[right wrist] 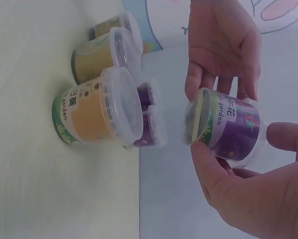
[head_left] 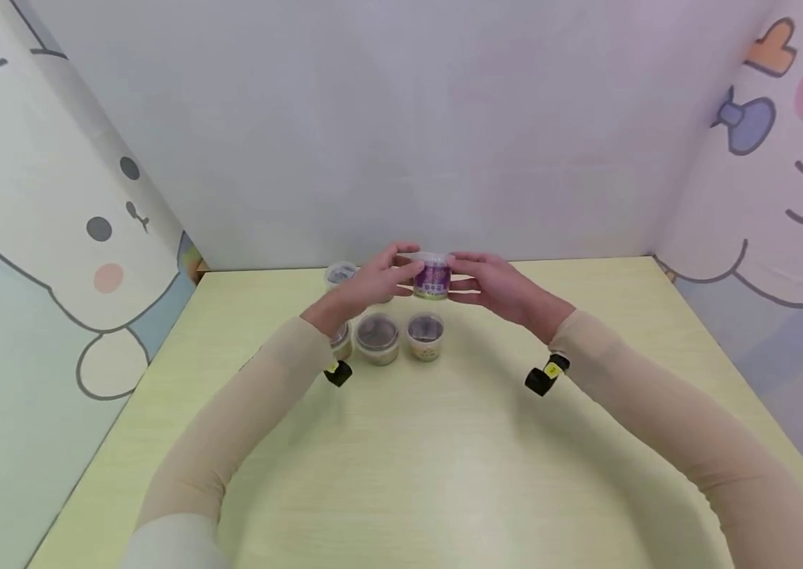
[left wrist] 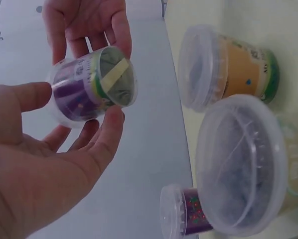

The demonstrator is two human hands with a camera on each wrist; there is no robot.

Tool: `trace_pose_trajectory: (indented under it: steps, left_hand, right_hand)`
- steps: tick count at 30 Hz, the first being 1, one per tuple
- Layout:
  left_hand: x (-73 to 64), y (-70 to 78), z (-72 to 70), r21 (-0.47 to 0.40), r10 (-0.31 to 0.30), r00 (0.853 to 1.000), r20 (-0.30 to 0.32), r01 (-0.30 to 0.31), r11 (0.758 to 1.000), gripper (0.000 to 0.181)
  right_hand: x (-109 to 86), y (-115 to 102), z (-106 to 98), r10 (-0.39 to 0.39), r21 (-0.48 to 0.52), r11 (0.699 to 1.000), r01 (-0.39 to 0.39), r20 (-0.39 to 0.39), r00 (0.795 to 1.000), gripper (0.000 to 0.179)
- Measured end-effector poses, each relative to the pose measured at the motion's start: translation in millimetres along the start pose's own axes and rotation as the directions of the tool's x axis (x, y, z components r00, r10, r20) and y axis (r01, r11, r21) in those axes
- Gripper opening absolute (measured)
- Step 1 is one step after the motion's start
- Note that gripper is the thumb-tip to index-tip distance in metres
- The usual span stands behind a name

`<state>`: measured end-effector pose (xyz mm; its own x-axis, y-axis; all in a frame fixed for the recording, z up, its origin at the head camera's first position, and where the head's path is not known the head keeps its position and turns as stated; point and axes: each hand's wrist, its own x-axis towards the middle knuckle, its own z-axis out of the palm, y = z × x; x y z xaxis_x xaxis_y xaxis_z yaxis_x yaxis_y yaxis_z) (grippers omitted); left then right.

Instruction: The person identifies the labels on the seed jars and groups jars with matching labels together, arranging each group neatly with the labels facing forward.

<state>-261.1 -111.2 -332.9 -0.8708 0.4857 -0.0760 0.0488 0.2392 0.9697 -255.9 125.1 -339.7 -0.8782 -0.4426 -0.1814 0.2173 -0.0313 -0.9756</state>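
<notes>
Held up over the back of the table is a small clear plastic cup (head_left: 432, 278) with a purple label and a lid. My left hand (head_left: 371, 280) grips it from the left, thumb and fingers at its side. From the other side my right hand (head_left: 497, 286) holds it in the same way. Its base, seen in the left wrist view, carries a pale strip of tape (left wrist: 115, 74). Soil-like dark contents show through the clear base. White writing with "garden" is printed on the purple label (right wrist: 238, 127).
Below the hands stand an orange-labelled lidded cup (right wrist: 89, 112), a wider lidded tub (head_left: 377, 340) and another cup (head_left: 341, 344), partly behind the left wrist. Purple-labelled cups (right wrist: 145, 127) stand in the back row, one (head_left: 340, 273) near the table's back edge. A wall (head_left: 401, 142) rises behind.
</notes>
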Motion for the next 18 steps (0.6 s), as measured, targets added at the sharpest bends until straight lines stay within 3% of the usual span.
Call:
trace_pose_trajectory:
  steps: [8, 14, 18]
  left_hand:
    - [17.8, 11.5, -28.6, 0.077, -0.095, 0.995, 0.020, 0.093, 0.993, 0.065]
    - [30.7, 10.7, -42.9, 0.100, -0.127, 0.990, 0.054, 0.121, 0.988, 0.071]
    - [35.7, 2.3, -46.9, 0.219, -0.137, 0.988, 0.071, 0.118, 0.968, 0.071]
  right_hand:
    - [27.5, -4, 7, -0.055, -0.069, 0.996, 0.051, -0.050, 0.997, 0.066]
    - [49.2, 2, 5, -0.070, -0.125, 0.990, 0.064, -0.046, 0.996, 0.066]
    - [62.5, 13, 4, -0.065, -0.120, 0.991, 0.057, -0.067, 0.996, 0.063]
